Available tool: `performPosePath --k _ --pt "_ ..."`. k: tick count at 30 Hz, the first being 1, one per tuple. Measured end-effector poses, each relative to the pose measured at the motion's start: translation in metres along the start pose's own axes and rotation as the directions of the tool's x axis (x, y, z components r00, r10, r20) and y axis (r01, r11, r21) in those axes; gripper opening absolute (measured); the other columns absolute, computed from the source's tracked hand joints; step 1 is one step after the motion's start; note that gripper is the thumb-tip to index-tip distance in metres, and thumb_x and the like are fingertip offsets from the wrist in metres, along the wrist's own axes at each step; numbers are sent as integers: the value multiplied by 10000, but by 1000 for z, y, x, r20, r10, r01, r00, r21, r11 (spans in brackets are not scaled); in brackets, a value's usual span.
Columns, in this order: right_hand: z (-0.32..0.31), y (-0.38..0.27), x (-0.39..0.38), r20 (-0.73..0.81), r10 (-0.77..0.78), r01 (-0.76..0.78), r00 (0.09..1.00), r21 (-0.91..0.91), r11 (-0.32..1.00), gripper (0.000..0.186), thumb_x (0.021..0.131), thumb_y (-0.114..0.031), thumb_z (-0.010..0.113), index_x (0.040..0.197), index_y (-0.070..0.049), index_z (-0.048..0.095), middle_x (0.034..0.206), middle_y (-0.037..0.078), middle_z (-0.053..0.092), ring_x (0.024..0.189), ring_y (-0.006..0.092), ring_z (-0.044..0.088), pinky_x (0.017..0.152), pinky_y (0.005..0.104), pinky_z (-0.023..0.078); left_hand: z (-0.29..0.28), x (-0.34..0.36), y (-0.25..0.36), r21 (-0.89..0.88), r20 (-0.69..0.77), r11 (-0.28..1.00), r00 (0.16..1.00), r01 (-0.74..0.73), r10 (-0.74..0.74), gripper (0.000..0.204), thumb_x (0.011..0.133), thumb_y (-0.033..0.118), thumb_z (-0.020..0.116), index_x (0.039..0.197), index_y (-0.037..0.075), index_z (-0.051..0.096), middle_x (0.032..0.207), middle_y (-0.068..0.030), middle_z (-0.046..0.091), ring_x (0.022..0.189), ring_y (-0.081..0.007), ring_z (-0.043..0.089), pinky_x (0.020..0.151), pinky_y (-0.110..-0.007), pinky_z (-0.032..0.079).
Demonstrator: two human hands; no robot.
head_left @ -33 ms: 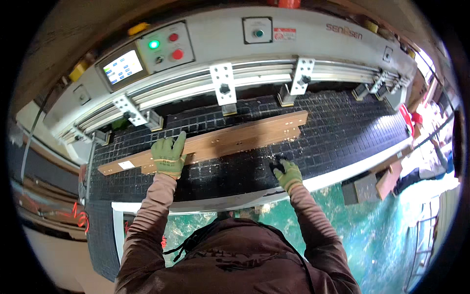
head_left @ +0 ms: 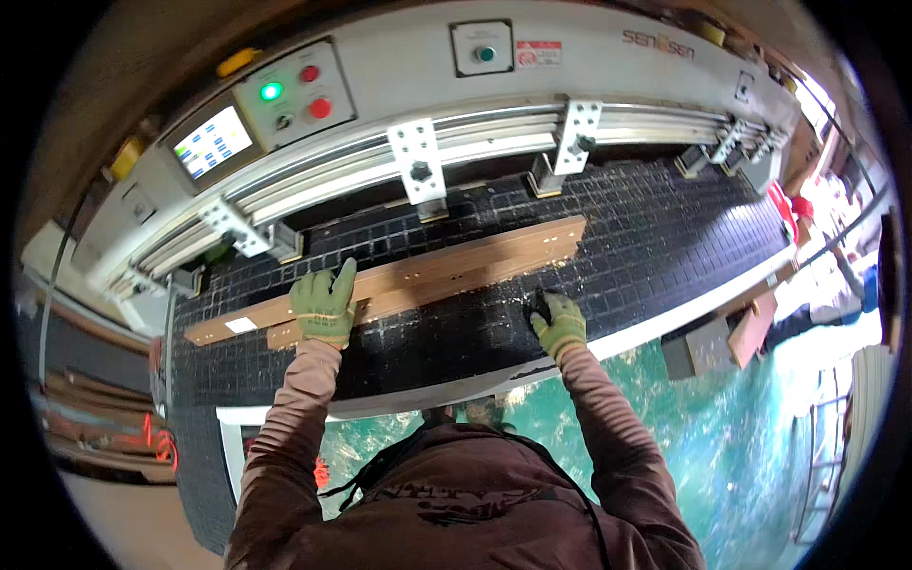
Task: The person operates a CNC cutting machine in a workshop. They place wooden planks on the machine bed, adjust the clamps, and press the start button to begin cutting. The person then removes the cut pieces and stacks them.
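Two brown wood-look boards lie slanted side by side on a black gridded machine bed. The longer board (head_left: 494,243) is at the back and has a white label (head_left: 240,325) near its left end. The shorter board (head_left: 427,293) lies against its front edge and shows small drilled holes. My left hand (head_left: 323,309), in a green glove, rests on the boards left of their middle, fingers stretched and thumb apart. On the bed in front of the boards' right end is my gloved right hand (head_left: 560,325). It holds nothing visible; its dark fingertips blend into the bed.
Behind the bed runs a machine beam with a lit screen (head_left: 212,141), red buttons (head_left: 320,107) and a green light (head_left: 272,91). Metal clamp brackets (head_left: 416,161) hang over the back edge. Wood chips are scattered by the boards. Offcuts (head_left: 753,328) stand beyond the right front edge.
The view has shifted slightly. My right hand has moved a little away from me, toward the boards. My left hand stays on the boards.
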State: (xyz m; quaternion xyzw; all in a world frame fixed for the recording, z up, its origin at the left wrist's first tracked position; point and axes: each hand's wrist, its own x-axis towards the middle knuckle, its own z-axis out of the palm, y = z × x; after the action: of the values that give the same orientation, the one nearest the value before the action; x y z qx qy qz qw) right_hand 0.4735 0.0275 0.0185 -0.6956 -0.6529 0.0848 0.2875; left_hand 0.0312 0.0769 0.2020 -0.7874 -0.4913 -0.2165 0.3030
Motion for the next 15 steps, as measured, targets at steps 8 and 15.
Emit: performPosePath --k 8,15 --pt "29 9 13 -189 114 -167 975 -293 942 446 917 -421 691 1262 -139 710 1285 127 686 1233 370 615 1018 563 473 144 -15 -8 -117 397 993 918 33 17 799 636 336 917 1396 272 677 982 -45 614 935 -297 601 815 -489 475" --pt "26 3 21 -160 136 -181 978 -313 932 458 903 -409 703 1261 -123 708 1253 130 690 1192 381 626 1009 546 474 257 2 -23 -169 778 972 627 164 30 978 654 554 938 1523 291 574 1242 -98 641 1189 -335 592 1022 -517 491"
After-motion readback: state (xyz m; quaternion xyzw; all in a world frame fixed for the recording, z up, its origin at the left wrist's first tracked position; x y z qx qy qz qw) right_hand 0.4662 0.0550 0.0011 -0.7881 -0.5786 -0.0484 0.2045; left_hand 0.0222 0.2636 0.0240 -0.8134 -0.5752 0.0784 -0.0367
